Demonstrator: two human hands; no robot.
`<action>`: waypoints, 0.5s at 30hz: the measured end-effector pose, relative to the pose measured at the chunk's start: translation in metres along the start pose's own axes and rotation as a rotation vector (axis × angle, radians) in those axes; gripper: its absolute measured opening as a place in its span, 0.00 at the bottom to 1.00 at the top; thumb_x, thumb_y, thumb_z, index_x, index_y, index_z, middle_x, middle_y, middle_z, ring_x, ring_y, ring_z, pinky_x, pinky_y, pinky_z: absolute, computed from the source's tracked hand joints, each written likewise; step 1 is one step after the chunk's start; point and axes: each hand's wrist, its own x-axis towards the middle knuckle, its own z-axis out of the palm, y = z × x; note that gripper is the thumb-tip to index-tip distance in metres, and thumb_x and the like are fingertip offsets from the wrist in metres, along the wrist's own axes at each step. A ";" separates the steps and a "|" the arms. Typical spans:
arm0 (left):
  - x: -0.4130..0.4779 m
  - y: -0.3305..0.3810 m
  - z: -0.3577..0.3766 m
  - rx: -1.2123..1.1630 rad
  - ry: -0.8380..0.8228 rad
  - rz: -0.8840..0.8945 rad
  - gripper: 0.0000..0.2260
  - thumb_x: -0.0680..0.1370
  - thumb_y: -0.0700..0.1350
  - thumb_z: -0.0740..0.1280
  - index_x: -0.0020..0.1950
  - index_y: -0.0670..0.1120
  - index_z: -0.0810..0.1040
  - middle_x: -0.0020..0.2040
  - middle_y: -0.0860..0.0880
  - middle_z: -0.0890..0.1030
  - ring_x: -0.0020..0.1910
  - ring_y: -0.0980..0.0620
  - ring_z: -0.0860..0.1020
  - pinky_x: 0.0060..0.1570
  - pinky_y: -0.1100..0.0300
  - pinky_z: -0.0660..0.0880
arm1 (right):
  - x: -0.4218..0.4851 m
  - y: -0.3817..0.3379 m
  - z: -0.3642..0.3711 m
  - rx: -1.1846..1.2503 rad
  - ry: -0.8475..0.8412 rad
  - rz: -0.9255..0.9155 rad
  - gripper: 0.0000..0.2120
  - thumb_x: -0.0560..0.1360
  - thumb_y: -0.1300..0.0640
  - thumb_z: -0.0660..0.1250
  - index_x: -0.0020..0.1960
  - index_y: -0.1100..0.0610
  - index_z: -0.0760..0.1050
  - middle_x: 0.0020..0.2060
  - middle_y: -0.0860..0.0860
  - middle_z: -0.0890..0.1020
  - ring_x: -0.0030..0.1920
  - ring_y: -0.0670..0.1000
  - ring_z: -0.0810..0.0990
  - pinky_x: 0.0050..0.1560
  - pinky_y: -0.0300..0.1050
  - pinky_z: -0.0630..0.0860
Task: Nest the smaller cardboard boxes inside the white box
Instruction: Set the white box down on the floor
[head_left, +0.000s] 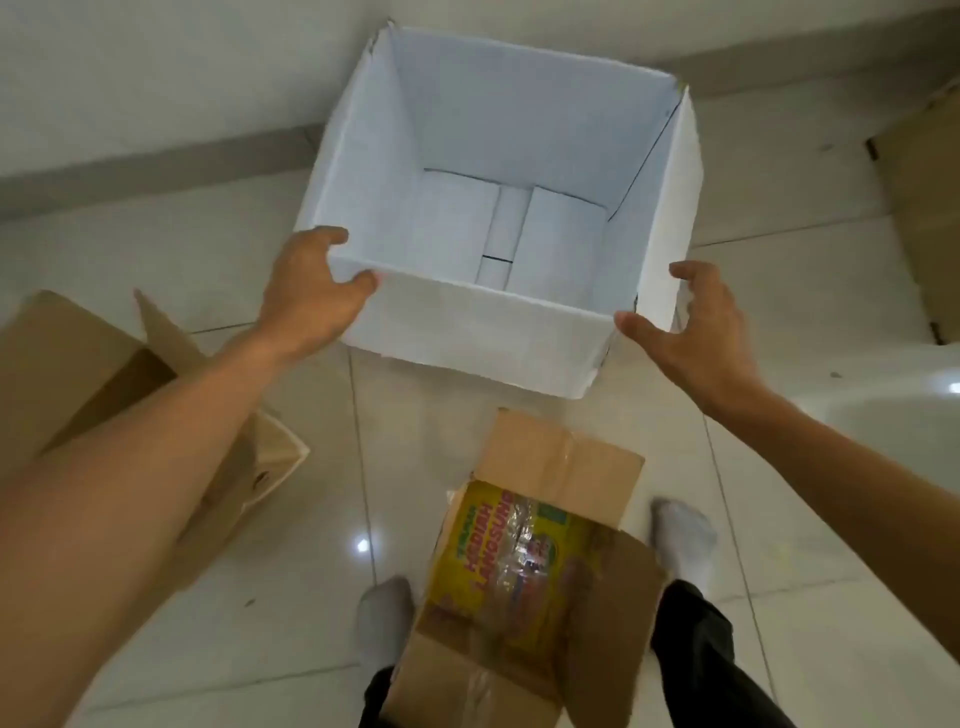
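Floor tiles (291, 519), pale and glossy, carry everything here. Largest is the white box (483, 332), standing open and empty ahead of the person, its bottom flaps folded flat. It looks light and fairly stiff, though the thin walls would likely bow if squeezed, so the near corners seem the best place to hold it. The left hand (311, 296) is curled over the near-left corner, fingers hooked on the rim. The right hand (696, 332) is spread open just beside the near-right corner, holding nothing. A plain brown box (78, 374) lies open to the left. The smaller printed box (524, 566) sits between the feet, its yellow panel reading "HADIAH LANGSUNG".
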 end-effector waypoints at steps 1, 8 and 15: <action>0.010 -0.003 0.010 -0.001 0.024 -0.009 0.27 0.74 0.50 0.70 0.70 0.44 0.67 0.70 0.44 0.69 0.68 0.46 0.67 0.66 0.58 0.62 | 0.009 0.006 0.005 -0.004 0.031 0.015 0.35 0.69 0.42 0.70 0.70 0.51 0.60 0.70 0.54 0.68 0.65 0.56 0.71 0.53 0.45 0.67; 0.082 -0.020 0.045 -0.113 0.172 -0.122 0.33 0.72 0.50 0.71 0.72 0.44 0.61 0.69 0.45 0.69 0.66 0.46 0.69 0.66 0.50 0.68 | 0.067 0.025 0.035 0.169 0.025 0.247 0.38 0.73 0.44 0.67 0.75 0.53 0.51 0.69 0.57 0.69 0.54 0.55 0.74 0.53 0.50 0.72; 0.118 -0.040 0.040 0.100 0.116 -0.264 0.16 0.74 0.43 0.66 0.61 0.41 0.74 0.59 0.40 0.78 0.54 0.40 0.77 0.46 0.58 0.70 | 0.091 0.027 0.066 0.255 -0.160 0.371 0.26 0.75 0.64 0.60 0.70 0.51 0.56 0.52 0.52 0.70 0.46 0.58 0.75 0.36 0.56 0.81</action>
